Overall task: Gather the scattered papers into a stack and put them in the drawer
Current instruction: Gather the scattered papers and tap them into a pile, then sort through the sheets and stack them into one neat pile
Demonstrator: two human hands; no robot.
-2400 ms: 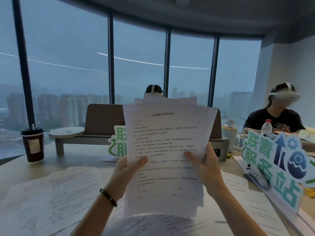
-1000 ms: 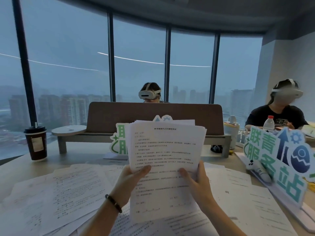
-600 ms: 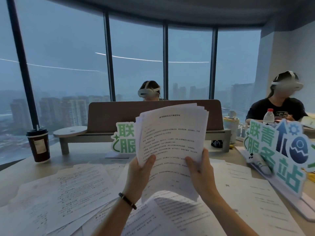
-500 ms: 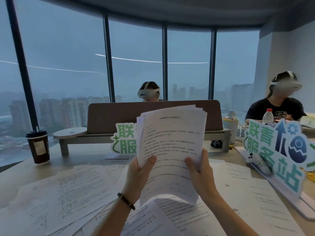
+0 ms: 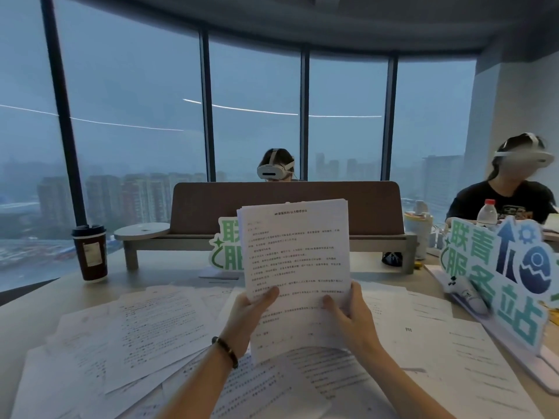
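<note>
My left hand (image 5: 246, 317) and right hand (image 5: 352, 317) grip the upright stack (image 5: 296, 258), squaring its edges. Next I must collect the loose papers (image 5: 145, 328) on the table (image 5: 45, 297).

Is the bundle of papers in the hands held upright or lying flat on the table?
Upright. The stack stands nearly vertical above the table, the left hand and right hand gripping its lower sides.

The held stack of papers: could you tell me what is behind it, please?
Behind the stack, gripped by both hands, a green sign shows at its left edge, with the brown divider above. The sign's other half is covered.
</note>
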